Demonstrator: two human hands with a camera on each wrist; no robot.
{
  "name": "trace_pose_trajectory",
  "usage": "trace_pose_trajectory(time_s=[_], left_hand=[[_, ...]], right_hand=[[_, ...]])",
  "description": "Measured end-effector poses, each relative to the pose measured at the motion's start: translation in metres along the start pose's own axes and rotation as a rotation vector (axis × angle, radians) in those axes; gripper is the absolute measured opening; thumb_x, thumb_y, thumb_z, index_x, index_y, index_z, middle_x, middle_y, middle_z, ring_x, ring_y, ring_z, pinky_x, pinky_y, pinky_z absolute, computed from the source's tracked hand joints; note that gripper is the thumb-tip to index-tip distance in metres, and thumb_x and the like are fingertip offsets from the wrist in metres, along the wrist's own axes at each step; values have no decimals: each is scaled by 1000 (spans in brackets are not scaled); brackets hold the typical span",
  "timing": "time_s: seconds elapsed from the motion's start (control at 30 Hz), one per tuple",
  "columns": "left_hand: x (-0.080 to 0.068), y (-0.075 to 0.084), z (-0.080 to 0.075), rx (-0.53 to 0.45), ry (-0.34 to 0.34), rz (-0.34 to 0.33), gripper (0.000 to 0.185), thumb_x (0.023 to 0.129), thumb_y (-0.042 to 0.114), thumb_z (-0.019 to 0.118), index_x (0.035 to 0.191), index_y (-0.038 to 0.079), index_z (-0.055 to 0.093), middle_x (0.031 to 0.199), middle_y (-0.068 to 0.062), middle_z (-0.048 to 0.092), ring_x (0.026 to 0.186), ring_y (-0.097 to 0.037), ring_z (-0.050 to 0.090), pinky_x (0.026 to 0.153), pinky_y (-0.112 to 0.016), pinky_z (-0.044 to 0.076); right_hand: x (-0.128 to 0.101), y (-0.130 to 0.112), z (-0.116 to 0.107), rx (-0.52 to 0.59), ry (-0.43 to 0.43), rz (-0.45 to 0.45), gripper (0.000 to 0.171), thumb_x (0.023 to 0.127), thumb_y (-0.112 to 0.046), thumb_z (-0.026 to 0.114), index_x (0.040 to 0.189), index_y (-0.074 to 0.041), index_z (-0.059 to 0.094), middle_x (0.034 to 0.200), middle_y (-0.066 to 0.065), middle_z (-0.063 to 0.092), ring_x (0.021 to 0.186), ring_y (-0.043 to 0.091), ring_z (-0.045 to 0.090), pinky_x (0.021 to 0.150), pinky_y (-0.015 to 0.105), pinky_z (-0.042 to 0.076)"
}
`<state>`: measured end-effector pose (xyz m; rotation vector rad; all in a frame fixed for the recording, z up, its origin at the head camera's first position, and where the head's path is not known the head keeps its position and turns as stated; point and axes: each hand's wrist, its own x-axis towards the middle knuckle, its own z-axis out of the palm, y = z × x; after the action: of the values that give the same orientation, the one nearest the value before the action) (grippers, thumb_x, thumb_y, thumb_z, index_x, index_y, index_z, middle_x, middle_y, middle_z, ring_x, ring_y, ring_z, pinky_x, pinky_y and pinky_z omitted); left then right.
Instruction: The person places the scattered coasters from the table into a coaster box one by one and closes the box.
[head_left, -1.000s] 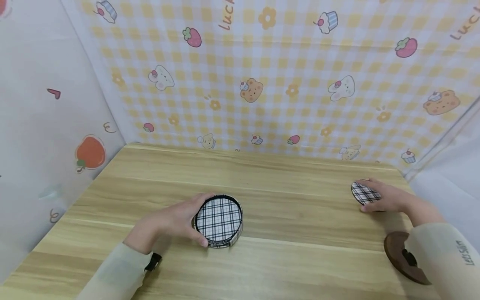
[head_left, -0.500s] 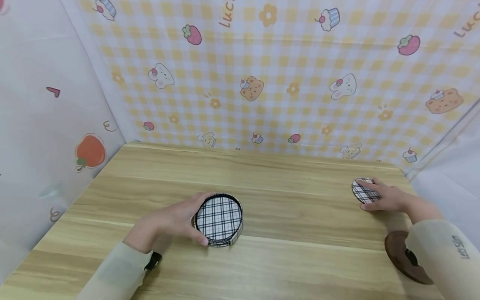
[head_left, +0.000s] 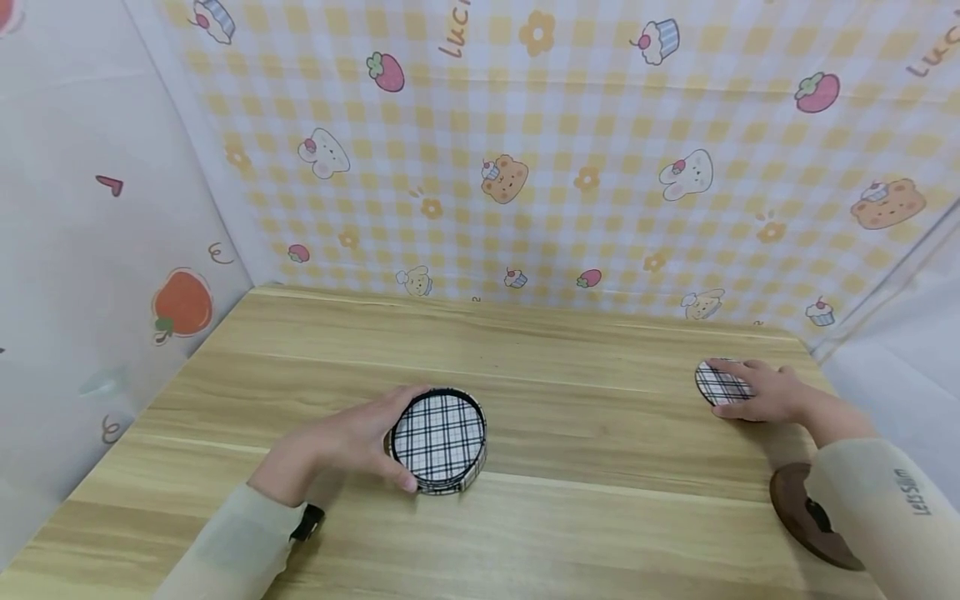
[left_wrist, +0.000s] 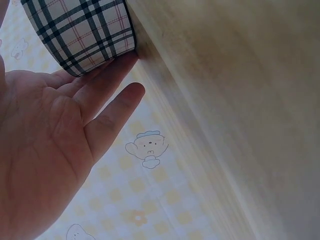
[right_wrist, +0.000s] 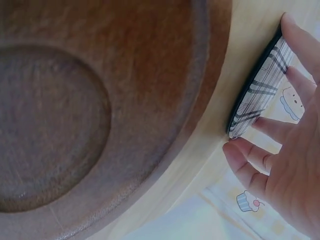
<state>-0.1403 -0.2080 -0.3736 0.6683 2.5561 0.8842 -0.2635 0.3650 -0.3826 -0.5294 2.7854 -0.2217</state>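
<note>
Left of the table's middle, my left hand (head_left: 360, 437) grips a round plaid coaster holder (head_left: 474, 477), thumb along its near side and fingers round the far side. A white plaid coaster face with black lines fills the holder's dark rim. The holder's checked side wall (left_wrist: 85, 35) shows against the fingers in the left wrist view. Toward the right end of the table, my right hand (head_left: 772, 396) holds a similar round plaid coaster (head_left: 718, 385), thumb at the near edge and fingers across its top. In the right wrist view this coaster (right_wrist: 260, 90) appears almost edge-on, its dark rim toward the table.
A round brown wooden disc (head_left: 798, 508) lies near the right edge, partly under the right forearm; its ringed recess (right_wrist: 50, 130) looms large in the right wrist view. The pale wooden table (head_left: 540, 533) ends at a yellow checked backdrop (head_left: 555, 208), with white sheets at both sides.
My right hand and the coaster have shifted slightly to the left. The left hand and the coaster holder stay in place.
</note>
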Motion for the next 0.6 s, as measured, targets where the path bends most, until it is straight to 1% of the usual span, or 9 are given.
trace_pose_trajectory(time_s=[0.07,0.27,0.47,0.6], left_hand=[[0,0,0,-3,1,0,126,64,50,88,156,4,17,153,-20,37,135,-41,44,111,-64,38],[-1,-1,1,1,6,2,125,64,51,88,157,4,17,154,-20,36,136,-41,43,111,-64,37],[-1,-2,1,-5,5,13,124,65,49,88,156,4,17,153,-20,37,136,-40,43,112,-63,37],[-1,-1,1,2,5,1,125,64,49,88,157,5,17,154,-20,36,137,-40,43,112,-63,36]], right_hand=[[0,-2,-1,-8,8,-4,84,87,-51,69,149,-6,35,137,46,38,122,64,39,88,70,32],[1,-3,1,-33,36,-16,82,86,-51,70,148,-8,38,133,44,43,116,58,45,84,64,36],[-2,-3,3,-34,58,-24,83,84,-52,72,148,-10,40,132,44,42,112,60,44,83,66,37],[-4,-2,6,-23,78,-36,82,83,-52,72,147,-11,41,132,42,44,115,57,45,84,64,35]])
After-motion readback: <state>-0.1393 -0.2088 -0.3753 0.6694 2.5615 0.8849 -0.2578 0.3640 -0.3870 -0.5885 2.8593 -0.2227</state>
